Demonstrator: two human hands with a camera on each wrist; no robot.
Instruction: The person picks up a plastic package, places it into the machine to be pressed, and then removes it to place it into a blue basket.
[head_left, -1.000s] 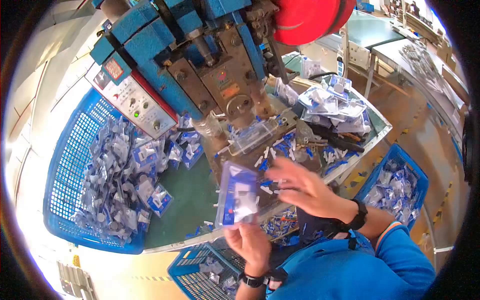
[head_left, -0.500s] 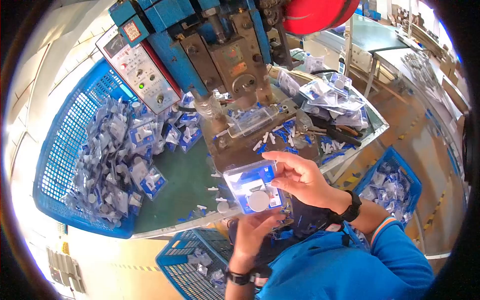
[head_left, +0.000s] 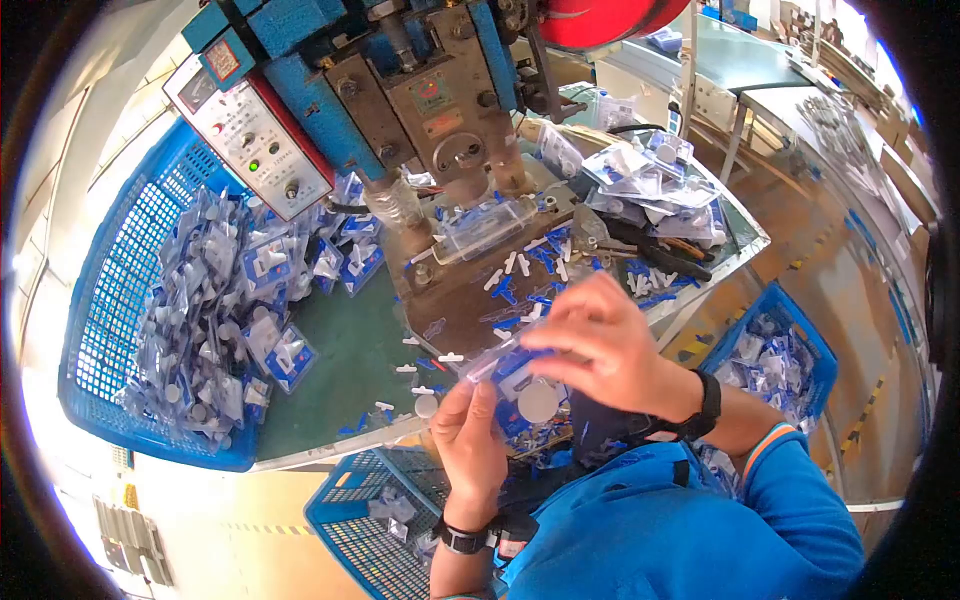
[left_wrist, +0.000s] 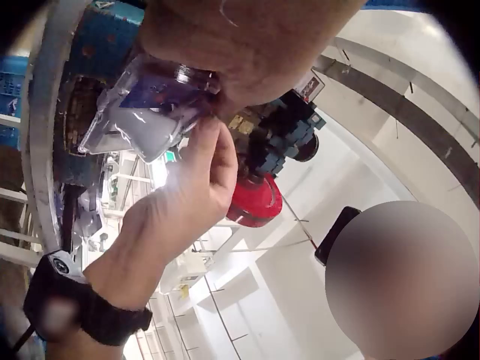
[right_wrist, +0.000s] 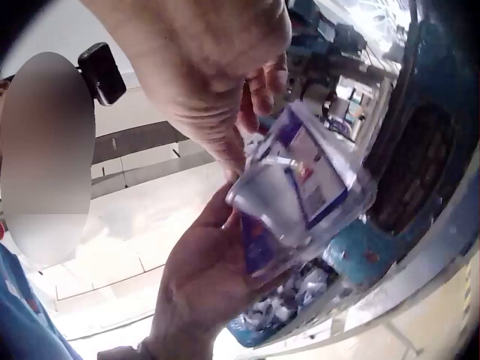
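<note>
A clear plastic package (head_left: 512, 385) with a blue card and a round grey disc is between both hands, below the press in the head view. My left hand (head_left: 470, 440) pinches its left edge between thumb and fingers. My right hand (head_left: 615, 350) is at its upper right edge, thumb and fingers bent against it; some fingertips are blurred. In the left wrist view the package (left_wrist: 146, 120) lies at the fingertips of both hands. The right wrist view shows the package (right_wrist: 300, 187) tilted, its blue and white card visible through the plastic.
A blue press (head_left: 440, 100) with a control box (head_left: 250, 135) stands ahead. At left, a blue basket (head_left: 95, 330) holds many packages. Small white and blue pieces lie around the press base. More packages (head_left: 660, 190) are piled at right; further baskets (head_left: 370, 540) stand lower down.
The package has turned and tilted between the hands. My left hand, lower and blurred half a second ago, now pinches its left edge. The head view has shifted slightly.
</note>
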